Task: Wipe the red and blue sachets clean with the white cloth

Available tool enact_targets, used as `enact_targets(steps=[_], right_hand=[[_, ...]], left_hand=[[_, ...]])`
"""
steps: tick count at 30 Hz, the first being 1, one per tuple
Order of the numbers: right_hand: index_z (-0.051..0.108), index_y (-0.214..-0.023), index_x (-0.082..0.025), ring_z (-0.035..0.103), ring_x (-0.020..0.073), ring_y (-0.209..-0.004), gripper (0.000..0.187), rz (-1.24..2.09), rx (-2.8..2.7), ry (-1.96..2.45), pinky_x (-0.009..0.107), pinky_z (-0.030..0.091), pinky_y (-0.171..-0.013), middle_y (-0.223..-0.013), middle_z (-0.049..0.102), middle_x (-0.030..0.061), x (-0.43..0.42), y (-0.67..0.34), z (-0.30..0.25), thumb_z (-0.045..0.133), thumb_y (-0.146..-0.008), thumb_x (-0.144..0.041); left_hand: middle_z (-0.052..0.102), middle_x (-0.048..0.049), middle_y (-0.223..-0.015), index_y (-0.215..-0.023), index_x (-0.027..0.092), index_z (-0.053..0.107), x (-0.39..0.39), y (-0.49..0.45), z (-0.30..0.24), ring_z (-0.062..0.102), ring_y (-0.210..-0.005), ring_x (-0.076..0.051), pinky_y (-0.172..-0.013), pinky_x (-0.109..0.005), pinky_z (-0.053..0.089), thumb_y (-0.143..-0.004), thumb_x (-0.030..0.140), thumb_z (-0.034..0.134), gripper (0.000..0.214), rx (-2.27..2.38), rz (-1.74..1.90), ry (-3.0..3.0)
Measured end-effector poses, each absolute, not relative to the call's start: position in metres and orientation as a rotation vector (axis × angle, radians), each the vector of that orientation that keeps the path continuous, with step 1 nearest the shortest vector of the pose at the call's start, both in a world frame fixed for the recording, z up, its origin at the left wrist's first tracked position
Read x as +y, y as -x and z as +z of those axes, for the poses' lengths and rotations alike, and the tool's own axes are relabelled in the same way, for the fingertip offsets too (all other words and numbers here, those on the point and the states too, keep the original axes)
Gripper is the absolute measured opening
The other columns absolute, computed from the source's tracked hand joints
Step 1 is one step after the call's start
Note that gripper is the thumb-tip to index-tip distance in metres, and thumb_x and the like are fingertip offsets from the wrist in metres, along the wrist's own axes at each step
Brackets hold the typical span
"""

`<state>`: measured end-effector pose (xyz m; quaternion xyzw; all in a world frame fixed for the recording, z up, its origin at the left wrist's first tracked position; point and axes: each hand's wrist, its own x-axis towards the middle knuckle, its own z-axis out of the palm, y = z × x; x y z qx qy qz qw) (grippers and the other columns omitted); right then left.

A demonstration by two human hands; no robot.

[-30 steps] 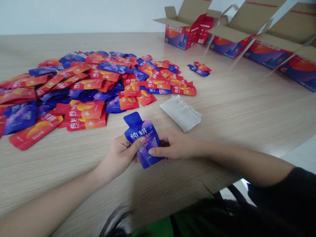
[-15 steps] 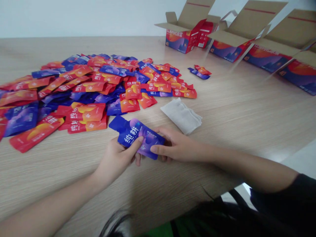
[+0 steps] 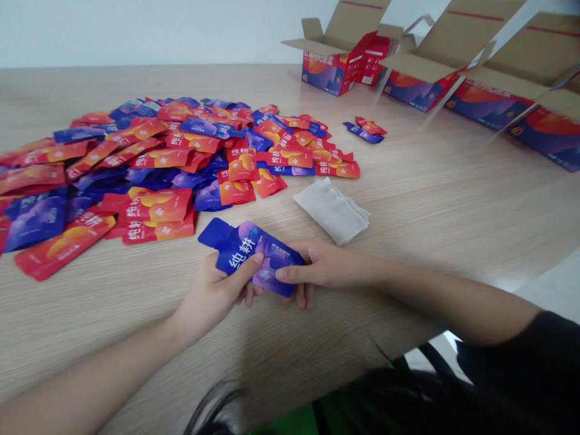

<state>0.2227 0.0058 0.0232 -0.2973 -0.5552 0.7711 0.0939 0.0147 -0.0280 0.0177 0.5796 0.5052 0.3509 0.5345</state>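
Note:
A blue and purple pouch (image 3: 247, 241) with white characters is held up between both hands, over the front part of the table. My left hand (image 3: 222, 284) pinches its left part, thumb on the front face and fingers behind. On its right end, my right hand (image 3: 317, 266) is closed with the thumb on the front; the fingers are partly hidden under the pouch. The pouch's narrow spout end points up and left. Just beyond my right hand lies a folded pale grey cloth (image 3: 333, 211). A heap of red and blue pouches (image 3: 158, 157) spreads beyond my left hand.
Several open cardboard boxes (image 3: 324, 72) in red and blue stand along the back right, flaps raised. Two loose pouches, one a blue sachet (image 3: 362, 133), lie on the wooden table (image 3: 430, 199) between the heap and the boxes. A pale wall (image 3: 136, 30) closes off the back.
My right hand's fingers have shifted a little beneath the pouch, and its right end sits slightly lower. Both hands keep hold of it. The whole view has moved slightly.

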Motion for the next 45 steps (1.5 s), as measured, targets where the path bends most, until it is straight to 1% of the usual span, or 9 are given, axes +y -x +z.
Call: enact_targets(steps=[4,10,17,19,24,27,32,38,45], right_hand=[[0.057,-0.094,-0.014,0.062,0.0072,-0.050,0.021,2.322,-1.621,0.865,0.017,0.051,-0.047,-0.073,0.067,-0.0009,0.0077,-0.2233,0.0212,0.064,-0.090,-0.034],[0.055,-0.098,-0.015,0.064,0.0092,-0.048,0.016,2.264,-1.600,0.888,0.019,0.052,-0.046,-0.070,0.069,-0.0012,0.0045,-0.2218,0.0172,0.064,-0.091,-0.027],[0.054,-0.094,-0.015,0.062,0.0083,-0.046,0.006,2.237,-1.631,0.945,0.017,0.051,-0.045,-0.068,0.067,-0.0020,0.0048,-0.2199,0.0207,0.059,-0.092,-0.018],[0.055,-0.096,-0.015,0.063,0.0089,-0.048,0.010,2.251,-1.627,0.959,0.018,0.051,-0.046,-0.067,0.067,-0.0017,0.0047,-0.2203,0.0202,0.060,-0.092,-0.023],[0.063,-0.094,-0.013,0.064,0.0101,-0.054,0.034,2.208,-1.694,0.927,0.019,0.051,-0.047,-0.072,0.070,0.0022,0.0034,-0.2217,0.0186,0.060,-0.091,-0.047],[0.066,-0.092,-0.014,0.065,0.0105,-0.058,0.038,2.155,-1.751,0.924,0.018,0.051,-0.048,-0.076,0.071,0.0034,0.0025,-0.2221,0.0189,0.060,-0.090,-0.051],[0.064,-0.094,-0.014,0.062,0.0090,-0.054,0.031,2.133,-1.763,0.913,0.018,0.050,-0.047,-0.075,0.070,0.0023,0.0028,-0.2217,0.0191,0.061,-0.091,-0.045],[0.063,-0.092,-0.014,0.063,0.0108,-0.054,0.019,2.107,-1.793,0.971,0.022,0.053,-0.051,-0.075,0.070,0.0021,0.0031,-0.2210,0.0191,0.059,-0.093,-0.033],[0.063,-0.089,-0.014,0.058,0.0080,-0.046,0.017,2.120,-1.797,0.977,0.018,0.048,-0.044,-0.068,0.068,0.0002,0.0029,-0.2212,0.0202,0.058,-0.094,-0.030]], left_hand=[[0.062,0.0012,-0.050,-0.058,0.016,0.061,-0.0280,-0.0142,0.0158,0.053,-0.038,-0.008,-0.038,-0.018,0.043,-0.088,0.041,0.061,0.039,1.190,0.819,-1.391],[0.061,0.0014,-0.050,-0.058,0.016,0.060,-0.0284,-0.0145,0.0178,0.054,-0.040,-0.008,-0.040,-0.018,0.044,-0.088,0.040,0.061,0.038,1.165,0.815,-1.400],[0.062,0.0013,-0.051,-0.059,0.016,0.060,-0.0277,-0.0149,0.0212,0.054,-0.040,-0.009,-0.041,-0.018,0.045,-0.086,0.040,0.063,0.036,1.191,0.792,-1.418],[0.062,0.0010,-0.050,-0.058,0.016,0.060,-0.0275,-0.0143,0.0201,0.054,-0.040,-0.009,-0.040,-0.018,0.045,-0.085,0.041,0.062,0.037,1.216,0.783,-1.432],[0.059,0.0016,-0.044,-0.054,0.017,0.059,-0.0288,-0.0140,0.0166,0.054,-0.037,-0.009,-0.039,-0.017,0.044,-0.085,0.038,0.061,0.037,1.265,0.711,-1.490],[0.059,0.0023,-0.044,-0.053,0.017,0.058,-0.0296,-0.0151,0.0179,0.053,-0.037,-0.008,-0.037,-0.015,0.041,-0.083,0.035,0.061,0.035,1.223,0.695,-1.521],[0.060,0.0021,-0.045,-0.054,0.018,0.060,-0.0289,-0.0157,0.0206,0.055,-0.038,-0.008,-0.038,-0.015,0.042,-0.083,0.035,0.060,0.033,1.214,0.677,-1.530],[0.061,0.0026,-0.046,-0.058,0.018,0.060,-0.0298,-0.0150,0.0211,0.056,-0.040,-0.009,-0.039,-0.015,0.044,-0.081,0.036,0.062,0.030,1.195,0.684,-1.512],[0.062,0.0034,-0.050,-0.065,0.019,0.059,-0.0303,-0.0163,0.0189,0.059,-0.043,-0.010,-0.042,-0.018,0.049,-0.079,0.039,0.064,0.025,1.231,0.681,-1.486]])
